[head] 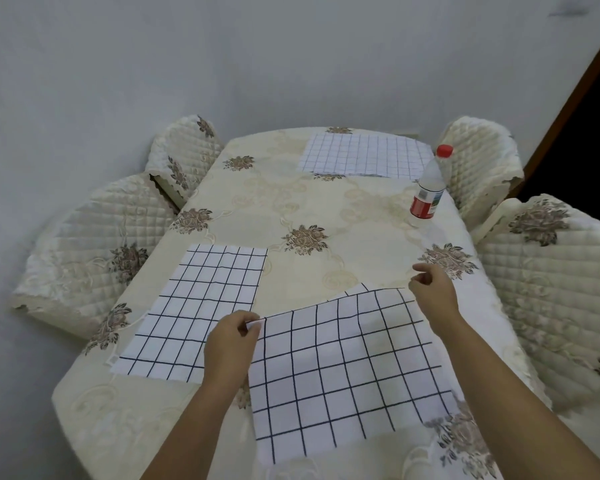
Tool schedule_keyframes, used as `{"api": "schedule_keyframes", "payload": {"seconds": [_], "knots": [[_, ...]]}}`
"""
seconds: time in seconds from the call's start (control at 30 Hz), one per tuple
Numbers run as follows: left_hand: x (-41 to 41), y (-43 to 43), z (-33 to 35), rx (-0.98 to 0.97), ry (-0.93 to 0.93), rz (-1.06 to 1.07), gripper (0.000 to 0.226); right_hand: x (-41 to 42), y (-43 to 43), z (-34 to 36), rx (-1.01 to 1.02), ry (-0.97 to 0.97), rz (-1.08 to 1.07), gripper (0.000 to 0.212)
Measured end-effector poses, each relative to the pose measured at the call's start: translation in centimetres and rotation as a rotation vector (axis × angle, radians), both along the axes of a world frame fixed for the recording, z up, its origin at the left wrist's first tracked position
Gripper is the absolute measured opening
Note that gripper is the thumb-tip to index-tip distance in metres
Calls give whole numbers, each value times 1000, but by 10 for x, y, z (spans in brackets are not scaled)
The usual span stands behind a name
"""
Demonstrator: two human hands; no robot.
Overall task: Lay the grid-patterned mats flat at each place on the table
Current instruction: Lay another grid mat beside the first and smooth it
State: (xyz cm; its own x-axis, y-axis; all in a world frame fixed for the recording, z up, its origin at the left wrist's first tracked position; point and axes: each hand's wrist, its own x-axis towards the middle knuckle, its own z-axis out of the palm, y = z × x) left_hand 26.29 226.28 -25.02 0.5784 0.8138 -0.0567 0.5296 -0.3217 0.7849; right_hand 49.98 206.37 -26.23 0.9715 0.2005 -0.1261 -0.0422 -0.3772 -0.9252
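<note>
Three white mats with dark grid lines are on the cream floral table [291,202]. One mat [201,306] lies flat at the near left place. Another mat [362,155] lies flat at the far end. The third mat [347,368] is at the near right, lifted along its far edge. My left hand [231,341] pinches its far left corner. My right hand [432,292] is at its far right corner, fingers curled; a folded bit of mat [355,289] shows behind that edge.
A clear plastic bottle [428,188] with a red cap and red label stands near the table's right edge. Quilted cream chairs stand on the left [94,251], [184,157] and on the right [482,161], [555,292]. A grey wall is behind.
</note>
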Motion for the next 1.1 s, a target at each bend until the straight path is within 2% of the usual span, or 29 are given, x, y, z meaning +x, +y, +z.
{"api": "schedule_keyframes", "payload": {"seconds": [0.1, 0.23, 0.37, 0.53, 0.7, 0.87, 1.0, 1.1], "knots": [[2, 2, 7, 5, -25, -12, 13, 1, 3, -5, -9, 127, -25, 41], [-3, 5, 8, 13, 8, -17, 12, -7, 3, -20, -138, 246, -5, 55], [-11, 11, 6, -48, -10, -3, 13, -11, -2, -40, -153, 336, 27, 63], [-17, 15, 4, -132, -46, 32, 19, -13, -6, -51, -57, 421, -8, 53], [-18, 17, 2, -150, -37, 44, 18, -13, -5, -43, -5, 363, -1, 41], [-18, 20, 1, -167, -54, 54, 18, -14, -6, -35, -39, 201, 103, 29], [-18, 26, 2, -152, -55, 55, 17, -9, -8, -25, -79, 81, 106, 8], [-15, 32, 7, -87, -53, 59, 16, -1, -8, -11, -64, -17, 73, 5]]}}
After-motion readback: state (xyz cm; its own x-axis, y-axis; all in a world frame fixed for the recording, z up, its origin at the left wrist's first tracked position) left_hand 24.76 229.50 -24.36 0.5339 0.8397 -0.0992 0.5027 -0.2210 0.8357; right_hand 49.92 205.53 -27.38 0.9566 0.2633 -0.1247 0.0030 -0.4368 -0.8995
